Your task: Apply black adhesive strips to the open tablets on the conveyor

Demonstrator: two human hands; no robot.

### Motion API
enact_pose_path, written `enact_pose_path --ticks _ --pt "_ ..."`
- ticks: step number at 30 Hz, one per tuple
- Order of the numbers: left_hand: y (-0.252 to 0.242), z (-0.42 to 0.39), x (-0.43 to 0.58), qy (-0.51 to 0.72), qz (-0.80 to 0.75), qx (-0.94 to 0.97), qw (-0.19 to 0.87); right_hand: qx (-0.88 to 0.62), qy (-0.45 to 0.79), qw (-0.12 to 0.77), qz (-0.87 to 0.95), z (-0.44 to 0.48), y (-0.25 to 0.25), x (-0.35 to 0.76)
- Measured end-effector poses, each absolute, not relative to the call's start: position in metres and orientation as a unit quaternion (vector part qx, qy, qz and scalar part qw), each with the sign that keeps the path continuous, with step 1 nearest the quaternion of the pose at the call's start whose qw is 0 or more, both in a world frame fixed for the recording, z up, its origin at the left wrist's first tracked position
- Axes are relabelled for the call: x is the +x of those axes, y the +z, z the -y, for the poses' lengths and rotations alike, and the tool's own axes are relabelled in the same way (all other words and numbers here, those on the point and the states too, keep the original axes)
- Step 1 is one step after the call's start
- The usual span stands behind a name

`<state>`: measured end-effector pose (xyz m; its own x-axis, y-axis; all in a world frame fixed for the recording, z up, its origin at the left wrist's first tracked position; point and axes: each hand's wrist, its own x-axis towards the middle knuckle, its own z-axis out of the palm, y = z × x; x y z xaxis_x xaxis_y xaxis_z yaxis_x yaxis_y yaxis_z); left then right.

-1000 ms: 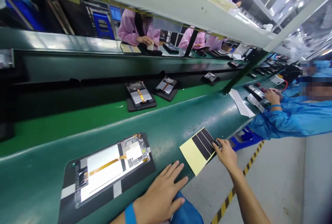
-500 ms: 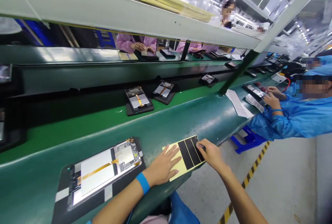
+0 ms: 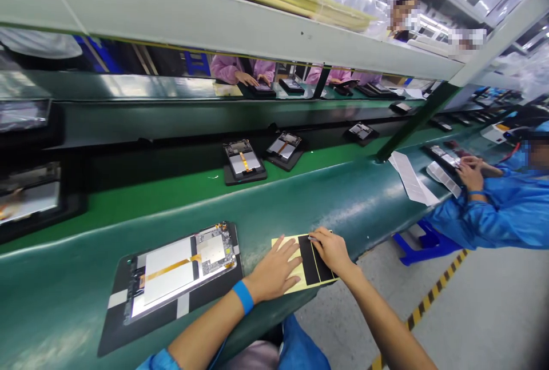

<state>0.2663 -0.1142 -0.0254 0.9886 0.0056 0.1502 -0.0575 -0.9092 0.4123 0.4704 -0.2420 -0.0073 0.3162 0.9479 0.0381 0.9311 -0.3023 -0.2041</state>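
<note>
My left hand (image 3: 274, 273) lies flat with fingers spread on a yellow backing sheet (image 3: 297, 271), pressing it to the bench. Black rectangular stickers (image 3: 310, 264) sit in strips on the sheet. My right hand (image 3: 332, 251) is closed, its thumb and fingertips pinching at the upper edge of a black sticker; the hand hides part of the sheet. To the left, an opened tablet (image 3: 167, 287) shows its pale battery, orange ribbon cable and circuit board. It rests on a black pad (image 3: 112, 324) with light tape pieces.
Opened tablets (image 3: 244, 161) on black pads stand on the green strip behind the bench. White label sheets (image 3: 409, 178) lie by a dark green post (image 3: 418, 121). On the right a co-worker in blue (image 3: 506, 198) handles a device. A shelf beam (image 3: 257, 27) crosses above.
My right hand has moved left across the sheet, from its far strip toward the middle ones. My left hand stays on the sheet. The view has shifted slightly left.
</note>
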Motion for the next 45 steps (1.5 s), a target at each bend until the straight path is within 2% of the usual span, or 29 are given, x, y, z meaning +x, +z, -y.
enact_pose_path --ticks 16,34,45 --pt "-0.028 0.118 0.267 0.103 0.002 0.973 0.206 -0.768 0.013 0.068 0.637 0.244 -0.013 0.481" --pt "-0.035 0.119 0.272 0.151 0.018 0.978 0.142 -0.762 0.088 0.119 0.631 0.236 -0.010 0.500" --pt "-0.035 0.121 0.275 0.171 0.011 0.977 0.126 -0.774 0.046 0.140 0.616 0.231 -0.023 0.502"
